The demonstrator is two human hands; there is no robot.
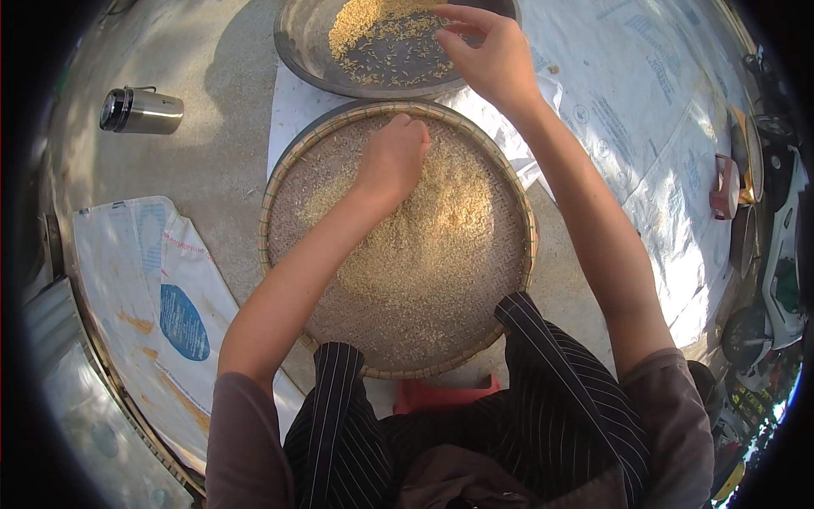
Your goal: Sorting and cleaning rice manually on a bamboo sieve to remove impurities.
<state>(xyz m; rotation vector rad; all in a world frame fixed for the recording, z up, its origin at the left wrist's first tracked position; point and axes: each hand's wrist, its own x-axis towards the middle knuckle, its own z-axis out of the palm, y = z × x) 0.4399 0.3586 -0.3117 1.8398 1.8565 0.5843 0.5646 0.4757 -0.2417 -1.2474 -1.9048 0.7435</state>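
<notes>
A round woven bamboo winnowing tray [397, 371] lies before me, with pale husked-looking grain [424, 246] spread over its middle. Above the tray's far part is my left hand [394, 161], its fingers curled closed; whatever they may hold is hidden. Just beyond the tray stands a wide dark metal basin [297, 59], cut off by the upper edge. Golden unhusked grain [360, 25] is heaped at its far side and scattered thinly across its bottom. My right hand [496, 59] hovers over the basin's right side, thumb and forefinger apart, with nothing visible between them.
A steel flask [153, 113] lies on the concrete at far left. Printed white sacks [144, 254] cover the ground at left, and a pale sheet [627, 110] spreads at right. Under me is a red stool [445, 392]. A motorbike [784, 254] stands at the right rim.
</notes>
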